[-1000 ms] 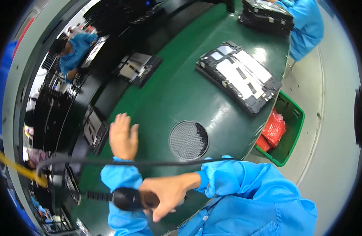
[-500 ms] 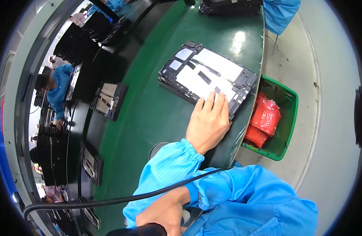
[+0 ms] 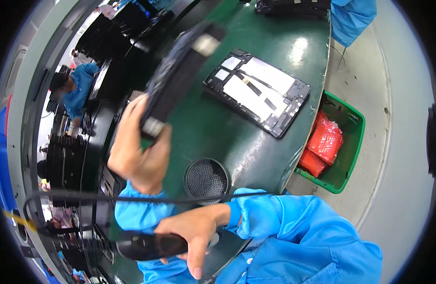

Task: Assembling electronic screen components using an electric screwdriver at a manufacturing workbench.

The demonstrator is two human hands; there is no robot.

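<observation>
My left hand (image 3: pixel 142 154) is raised over the left part of the green table, gripping a dark slab-like tablet (image 3: pixel 177 78) by its lower end. Motion blurs it, and I cannot tell whether it is one unit or several. Another opened tablet (image 3: pixel 258 92) lies face up on the table, showing white battery panels, dark strips and a black frame. Low in the view, my right hand (image 3: pixel 194 234) is around a black handheld tool (image 3: pixel 149 245) with a rounded grip, its thumb pointing down. Part of its fingers is hidden beneath the tool.
Near my hands stands a round black perforated dish (image 3: pixel 206 180). A green bin (image 3: pixel 354 142) with red bubble-wrap packets (image 3: pixel 325 139) is beyond the table's right edge. A black cable (image 3: pixel 180 200) crosses over my left sleeve. A co-worker (image 3: pixel 78 90) sits at left among stacked dark devices.
My left hand has left the table's right side and swung left, lifting the upper tablet off the one below. My right hand and the black tool have come further into view.
</observation>
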